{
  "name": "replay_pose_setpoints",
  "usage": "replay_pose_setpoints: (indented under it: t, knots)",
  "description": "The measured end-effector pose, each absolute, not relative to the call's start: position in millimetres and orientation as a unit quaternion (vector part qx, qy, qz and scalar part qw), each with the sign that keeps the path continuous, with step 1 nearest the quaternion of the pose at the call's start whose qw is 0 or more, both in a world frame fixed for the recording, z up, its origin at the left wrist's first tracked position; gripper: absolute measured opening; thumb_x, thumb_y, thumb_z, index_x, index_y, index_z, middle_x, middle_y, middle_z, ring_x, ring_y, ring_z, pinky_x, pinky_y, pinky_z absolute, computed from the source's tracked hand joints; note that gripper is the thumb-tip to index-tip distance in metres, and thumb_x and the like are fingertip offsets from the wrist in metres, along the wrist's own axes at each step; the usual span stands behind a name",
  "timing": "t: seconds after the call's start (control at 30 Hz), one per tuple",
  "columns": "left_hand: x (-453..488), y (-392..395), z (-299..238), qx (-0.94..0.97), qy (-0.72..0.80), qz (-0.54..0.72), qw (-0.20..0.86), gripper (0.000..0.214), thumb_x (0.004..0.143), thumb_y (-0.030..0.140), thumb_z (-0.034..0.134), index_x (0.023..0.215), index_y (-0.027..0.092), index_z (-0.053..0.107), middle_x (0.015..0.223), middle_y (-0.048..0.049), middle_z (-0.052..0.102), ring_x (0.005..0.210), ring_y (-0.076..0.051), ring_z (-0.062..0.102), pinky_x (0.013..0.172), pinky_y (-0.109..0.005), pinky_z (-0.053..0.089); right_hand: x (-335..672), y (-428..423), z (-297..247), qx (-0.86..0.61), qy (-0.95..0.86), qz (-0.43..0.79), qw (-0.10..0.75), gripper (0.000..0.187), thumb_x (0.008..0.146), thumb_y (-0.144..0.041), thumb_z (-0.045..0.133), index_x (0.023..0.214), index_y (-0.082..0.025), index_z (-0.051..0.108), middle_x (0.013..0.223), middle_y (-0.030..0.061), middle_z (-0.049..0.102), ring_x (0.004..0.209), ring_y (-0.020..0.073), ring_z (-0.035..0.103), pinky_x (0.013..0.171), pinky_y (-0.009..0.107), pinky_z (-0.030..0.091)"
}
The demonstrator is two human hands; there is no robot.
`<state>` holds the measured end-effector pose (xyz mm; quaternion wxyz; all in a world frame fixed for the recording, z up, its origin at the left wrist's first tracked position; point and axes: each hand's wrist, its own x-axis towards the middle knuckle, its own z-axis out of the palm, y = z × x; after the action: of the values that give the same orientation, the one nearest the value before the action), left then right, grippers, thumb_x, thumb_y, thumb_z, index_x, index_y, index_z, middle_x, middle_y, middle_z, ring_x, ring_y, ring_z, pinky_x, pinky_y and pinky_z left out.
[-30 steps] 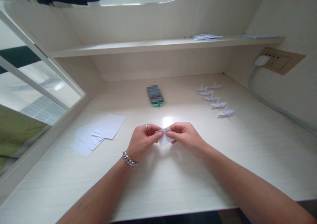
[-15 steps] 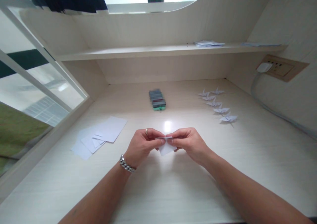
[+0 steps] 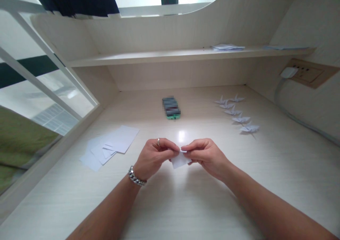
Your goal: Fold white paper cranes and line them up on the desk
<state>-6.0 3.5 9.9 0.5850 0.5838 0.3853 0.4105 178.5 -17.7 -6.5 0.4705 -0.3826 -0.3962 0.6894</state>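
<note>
A small piece of folded white paper [image 3: 181, 160] is held between my two hands, above the middle of the desk. My left hand [image 3: 156, 155], with a ring and a chain bracelet, pinches its left side between thumb and fingers. On the other side my right hand [image 3: 206, 154] pinches the paper's upper right edge. The fingertips partly cover the folds. Farther right on the desk stand several white paper cranes [image 3: 249, 128] in a loose group. Loose white paper sheets [image 3: 127, 138] lie overlapping to the left of my hands.
Beyond my hands lies a dark, blurred-out device with a green edge [image 3: 173, 116]. A shelf [image 3: 148, 57] crosses the back, with stacked papers [image 3: 228, 47] on it. At right, a white plug [image 3: 289, 72] sits in the wall socket, its cable [image 3: 300, 121] trailing down.
My fingertips have shifted slightly on the folded paper; the right ones now sit a little farther from the left ones. The whole view has moved slightly, while the desk items stay in place.
</note>
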Motion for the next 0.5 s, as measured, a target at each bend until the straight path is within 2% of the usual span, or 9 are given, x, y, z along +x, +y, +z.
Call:
replay_pose_setpoints:
  t: [0.13, 0.23, 0.4, 0.5]
  knots:
    - [-5.7, 1.9, 12.5, 0.609, 0.399, 0.395, 0.560, 0.003, 0.066, 0.013, 0.073, 0.067, 0.016, 0.075, 0.064, -0.0030, 0.069, 0.059, -0.010, 0.058, 0.056, -0.020, 0.046, 182.9, -17.4, -4.6, -0.361, -0.405, 0.708, 0.452, 0.017, 0.064, -0.024, 0.074, 0.078, -0.014, 0.077, 0.069, 0.0051, 0.069, 0.064, 0.0138, 0.061, 0.061, 0.027, 0.052]
    - [-5.2, 0.4, 12.9, 0.635, 0.396, 0.379, 0.545, 0.002, 0.068, 0.016, 0.073, 0.068, 0.016, 0.075, 0.065, -0.0033, 0.070, 0.060, -0.011, 0.058, 0.057, -0.021, 0.046, 182.4, -17.4, -3.7, -0.375, -0.426, 0.694, 0.443, 0.020, 0.070, -0.033, 0.073, 0.078, -0.014, 0.076, 0.068, 0.0045, 0.066, 0.062, 0.0121, 0.058, 0.058, 0.025, 0.049]
    - [-4.2, 0.9, 9.9, 0.642, 0.405, 0.373, 0.533, 0.005, 0.068, 0.019, 0.074, 0.072, 0.016, 0.074, 0.068, -0.0039, 0.071, 0.061, -0.013, 0.061, 0.058, -0.023, 0.048, 179.7, -16.2, -6.3, -0.415, -0.458, 0.665, 0.420, 0.023, 0.064, -0.033, 0.078, 0.076, -0.014, 0.076, 0.067, 0.0050, 0.067, 0.062, 0.0127, 0.057, 0.056, 0.025, 0.045]
    - [-4.7, 2.7, 8.6, 0.635, 0.413, 0.374, 0.534, 0.006, 0.066, 0.017, 0.075, 0.071, 0.015, 0.073, 0.066, -0.0035, 0.070, 0.060, -0.012, 0.060, 0.056, -0.022, 0.048, 180.5, -15.1, -8.3, -0.425, -0.477, 0.647, 0.417, 0.023, 0.064, -0.033, 0.078, 0.077, -0.014, 0.076, 0.068, 0.0056, 0.068, 0.062, 0.0127, 0.057, 0.058, 0.026, 0.045]
